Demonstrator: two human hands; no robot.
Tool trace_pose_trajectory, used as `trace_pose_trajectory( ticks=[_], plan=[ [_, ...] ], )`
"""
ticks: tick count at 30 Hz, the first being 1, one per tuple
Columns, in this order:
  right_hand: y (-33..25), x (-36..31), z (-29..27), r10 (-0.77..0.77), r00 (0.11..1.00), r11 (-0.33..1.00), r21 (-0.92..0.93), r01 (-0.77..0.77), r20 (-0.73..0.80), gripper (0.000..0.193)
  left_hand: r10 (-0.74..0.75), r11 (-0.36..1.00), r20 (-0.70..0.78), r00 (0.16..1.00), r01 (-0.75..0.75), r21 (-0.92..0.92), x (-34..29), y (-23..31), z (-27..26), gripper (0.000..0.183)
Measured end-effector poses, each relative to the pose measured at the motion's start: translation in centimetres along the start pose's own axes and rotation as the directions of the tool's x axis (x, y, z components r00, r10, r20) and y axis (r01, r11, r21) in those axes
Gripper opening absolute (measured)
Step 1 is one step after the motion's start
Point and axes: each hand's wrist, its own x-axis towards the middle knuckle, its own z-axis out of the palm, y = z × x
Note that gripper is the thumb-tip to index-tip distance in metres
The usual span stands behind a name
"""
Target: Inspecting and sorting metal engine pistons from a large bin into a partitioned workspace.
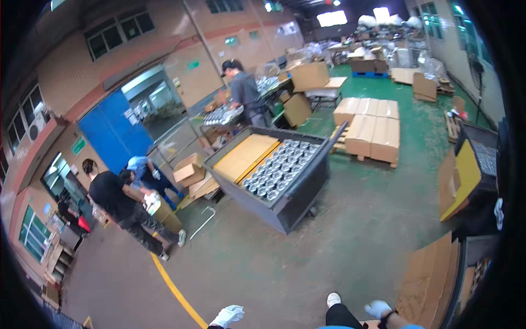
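Note:
My left hand point(227, 316), in a white glove, is at the lower edge over the bare floor. Its fingers stretch loosely to the right, and nothing shows in them. To the right, my right hand point(377, 308) wears a white glove too, with a dark band at the wrist. Its fingers look loosely apart and hold nothing that I can see. Nearest to it stands a large cardboard sheet point(424, 282), propped against a dark bin point(466, 263) at the lower right. Between my hands my white shoe point(333, 299) shows on the floor.
Ahead stands a grey wheeled bin point(263, 203) with rows of round metal parts point(282, 167) and yellowish board point(246, 156). Behind it are stacked cartons point(370, 129) on a pallet and a person point(249, 96). Two people point(118, 194) point(145, 170) bend over a carton at left.

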Motion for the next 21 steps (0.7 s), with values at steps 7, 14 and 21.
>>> trace_pose_trajectory(
  ticks=[7,14,21],
  plan=[
    [-34.4,15.8,-19.6,-0.593,0.802,0.792,0.13,0.596,-0.067,0.046,-0.041,0.957,-0.267,0.963,-0.039,-0.287,-6.0,8.0,-6.3,0.021],
    [-61.5,28.1,-19.9,-0.752,0.602,0.628,0.569,0.531,0.268,0.044,-0.046,0.878,-0.434,0.9,0.244,0.412,0.0,4.9,-17.5,0.02],
    [-79.0,36.7,-25.3,-0.867,0.499,0.161,0.949,0.271,0.004,0.04,0.373,0.725,-0.175,0.911,-0.169,0.667,23.5,17.6,-38.6,0.03]
  ],
)
